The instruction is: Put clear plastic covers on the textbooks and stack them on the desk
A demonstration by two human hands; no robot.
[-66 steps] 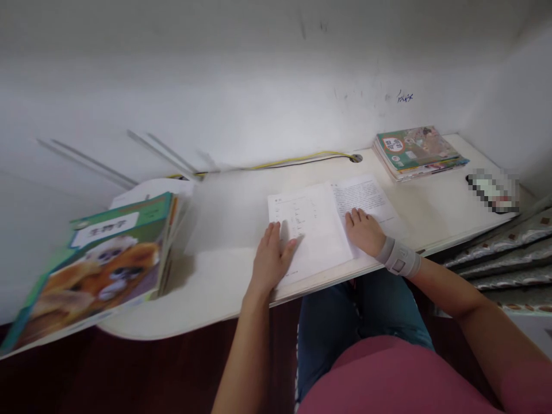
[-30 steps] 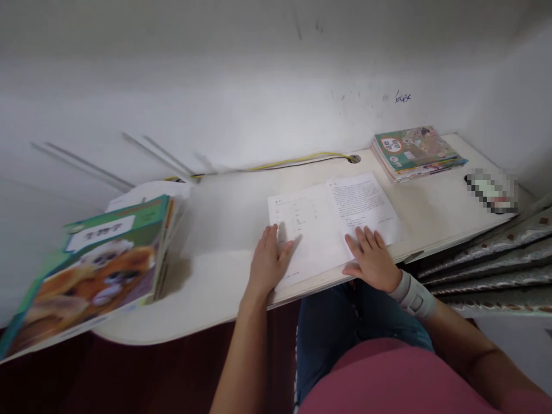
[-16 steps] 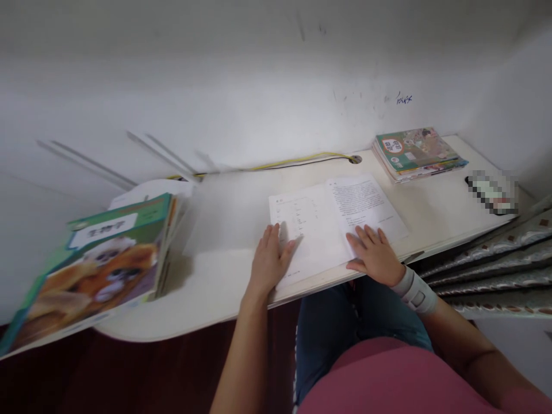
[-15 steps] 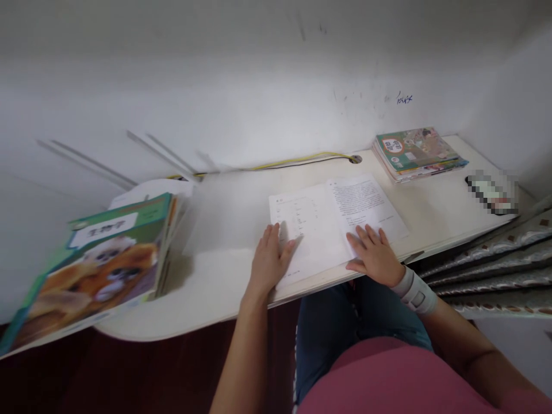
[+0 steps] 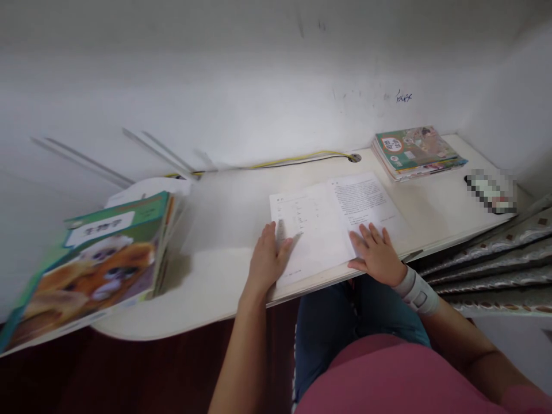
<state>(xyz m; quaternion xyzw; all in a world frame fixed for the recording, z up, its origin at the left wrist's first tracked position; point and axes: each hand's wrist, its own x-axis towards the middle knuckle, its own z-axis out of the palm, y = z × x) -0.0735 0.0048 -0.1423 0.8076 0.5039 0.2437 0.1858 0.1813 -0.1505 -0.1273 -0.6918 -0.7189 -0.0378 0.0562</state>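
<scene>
An open book [image 5: 317, 230] with printed white pages lies flat near the front edge of the white desk. My left hand [image 5: 268, 256] rests on the outer edge of its left page, thumb apart from the fingers. On the lower part of the right page lies my right hand [image 5: 377, 256], palm down with the fingers spread. A pale wristband [image 5: 416, 291] is round my right wrist. Each hand is open and grips nothing. Parts of both pages are hidden under the fingers.
At the left of the desk [image 5: 215, 287] is a stack of textbooks [image 5: 99, 259] with monkeys on the cover. Another book stack [image 5: 416, 152] stands at the back right, near a blurred-out phone-like object [image 5: 490, 192]. Yellow and black cables [image 5: 302, 160] run along the wall. A patterned curtain [image 5: 495, 264] hangs at the right.
The view has shifted very slightly. My left hand has tilted a little against the page edge, and my right hand stays almost in the same place on the right page.
</scene>
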